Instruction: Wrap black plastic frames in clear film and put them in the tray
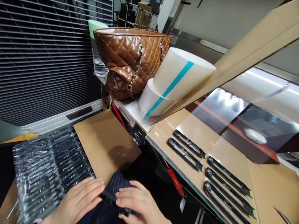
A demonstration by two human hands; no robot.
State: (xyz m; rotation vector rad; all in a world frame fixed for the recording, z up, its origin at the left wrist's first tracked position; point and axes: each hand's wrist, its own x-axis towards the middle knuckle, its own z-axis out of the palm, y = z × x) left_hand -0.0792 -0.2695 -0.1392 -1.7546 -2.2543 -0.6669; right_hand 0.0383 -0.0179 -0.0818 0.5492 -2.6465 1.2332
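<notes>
Low in the view, over dark pinstriped cloth on my lap, a long black plastic part (pixel 109 196) spans the gap between my hands. My left hand (pixel 80 199) is closed about its left end, fingers together above and thumb below. Further right, my right hand (pixel 140 202) wraps around the same part, and its fingers cover much of it. Similar slim black parts (pixel 185 154) lie in two groups on the table to the right. To the left, many more sit in a tray under clear plastic wrap (pixel 39 177), beside my left hand.
A cardboard sheet (pixel 107 140) partly covers the wrapped tray. Behind stand a brown quilted bag (pixel 130 56) and white rolls with a blue stripe (pixel 179 74). A red-handled tool (pixel 175 182) hangs by the table edge; tweezers-like tips (pixel 282 214) show lower right.
</notes>
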